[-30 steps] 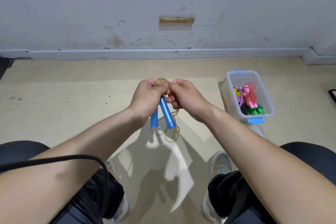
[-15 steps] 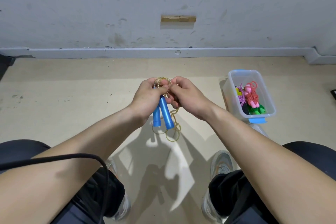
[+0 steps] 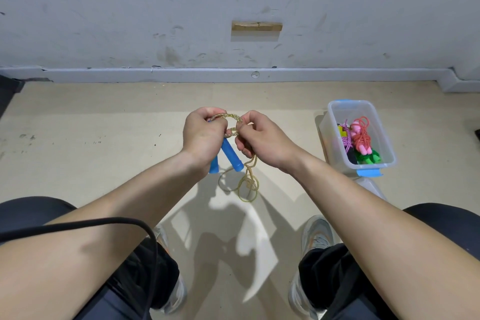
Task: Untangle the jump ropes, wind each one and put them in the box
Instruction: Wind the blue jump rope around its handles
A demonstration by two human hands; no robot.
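Observation:
A yellow jump rope (image 3: 248,182) with two blue handles (image 3: 232,154) hangs between my hands above the floor. My left hand (image 3: 204,138) grips both handles near their tops, with a loop of the cord over its fingers. My right hand (image 3: 262,139) pinches the yellow cord beside the handles, and loose loops dangle below it. To the right stands a clear plastic box (image 3: 387,148) with blue clips. Inside it lie wound ropes: a red one on pink handles (image 3: 361,136), a purple one (image 3: 345,138) and a green one (image 3: 368,157).
I sit facing a white wall (image 3: 130,21) with a baseboard. My knees and grey shoes (image 3: 317,235) frame the beige floor below the hands. A black cable (image 3: 109,222) crosses my left forearm. A clear lid (image 3: 370,188) lies just in front of the box.
My hands have drawn slightly apart, and the cord loop between them has opened wider. The dangling loops have shifted a little.

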